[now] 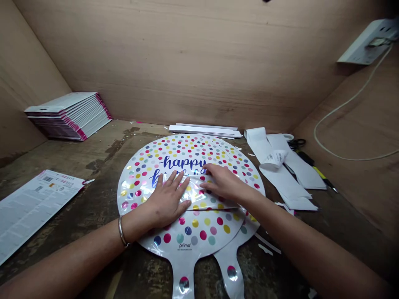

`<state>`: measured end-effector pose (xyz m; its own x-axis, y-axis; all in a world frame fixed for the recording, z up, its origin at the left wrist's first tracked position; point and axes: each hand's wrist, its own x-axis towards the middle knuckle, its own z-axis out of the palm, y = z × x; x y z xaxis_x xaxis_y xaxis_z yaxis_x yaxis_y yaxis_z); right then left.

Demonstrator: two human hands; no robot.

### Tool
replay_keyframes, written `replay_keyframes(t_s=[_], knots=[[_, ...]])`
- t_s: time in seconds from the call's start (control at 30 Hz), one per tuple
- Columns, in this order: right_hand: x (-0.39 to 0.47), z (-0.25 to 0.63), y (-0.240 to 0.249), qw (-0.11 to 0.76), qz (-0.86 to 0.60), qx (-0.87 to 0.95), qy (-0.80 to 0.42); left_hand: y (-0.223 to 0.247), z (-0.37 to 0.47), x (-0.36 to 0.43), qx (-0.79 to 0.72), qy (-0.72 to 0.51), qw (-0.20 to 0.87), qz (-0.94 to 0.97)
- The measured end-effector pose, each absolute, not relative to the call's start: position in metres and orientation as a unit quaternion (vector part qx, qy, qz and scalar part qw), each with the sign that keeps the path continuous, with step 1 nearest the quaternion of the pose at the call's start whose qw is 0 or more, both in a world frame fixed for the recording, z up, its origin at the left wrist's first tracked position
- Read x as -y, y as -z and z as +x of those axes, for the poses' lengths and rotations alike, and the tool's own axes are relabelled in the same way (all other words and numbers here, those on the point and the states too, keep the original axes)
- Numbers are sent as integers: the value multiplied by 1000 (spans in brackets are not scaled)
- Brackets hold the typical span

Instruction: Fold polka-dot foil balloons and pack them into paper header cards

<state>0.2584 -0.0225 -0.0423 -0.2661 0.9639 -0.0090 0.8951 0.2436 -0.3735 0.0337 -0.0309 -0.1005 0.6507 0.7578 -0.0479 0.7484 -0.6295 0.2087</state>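
Observation:
A flat foil balloon (174, 145) with coloured dots and blue "happy" lettering lies in front of me, its tail towards me. A second dotted balloon (249, 226) shows from under it on the right. Across the middle of the top one runs a shiny folded layer (212, 203); whether it is part of this balloon or a separate piece I cannot tell. My left hand (166, 201) lies flat on it, fingers spread, with a metal bangle at the wrist. My right hand (222, 182) rests on the same layer, its fingers bent and apart.
A stack of white and pink packets (71, 114) stands at the back left. One printed packet (37, 207) lies left. White paper strips (283, 170), black scissors (297, 143) and a yellow-black cutter (318, 172) lie right. A power socket (364, 43) with a cable hangs on the wall.

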Motion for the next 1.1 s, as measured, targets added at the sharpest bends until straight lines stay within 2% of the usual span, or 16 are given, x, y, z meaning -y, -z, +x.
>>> replay_keyframes(t_s=[0.13, 0.23, 0.37, 0.47, 0.53, 0.6, 0.7, 0.77, 0.83, 0.97, 1.1], knots=[[-16, 234, 37, 52, -608, 755, -240, 100, 28, 31, -404, -20, 100, 909], [-21, 241, 34, 19, -615, 721, -320, 92, 23, 35, -383, -66, 76, 918], [6, 243, 42, 63, -649, 654, -383, 84, 22, 48, -304, -179, 51, 934], [36, 240, 52, 89, -666, 614, -415, 86, 20, 56, -282, -207, 89, 932], [56, 244, 54, 105, -671, 623, -388, 91, 15, 59, -291, -206, 121, 927], [73, 251, 51, 121, -642, 699, -292, 98, 8, 61, -292, -212, 136, 923], [93, 257, 46, 79, -507, 840, -178, 106, 0, 66, -265, -232, 136, 926], [101, 255, 48, 38, -442, 877, -184, 109, -3, 70, -257, -237, 136, 927], [105, 250, 55, 41, -432, 882, -185, 111, -4, 72, -265, -232, 146, 924], [110, 244, 76, 130, -475, 853, -172, 108, -7, 73, -295, -249, 201, 900], [109, 241, 80, 199, -541, 787, -222, 98, -2, 72, -389, -232, 229, 861]])
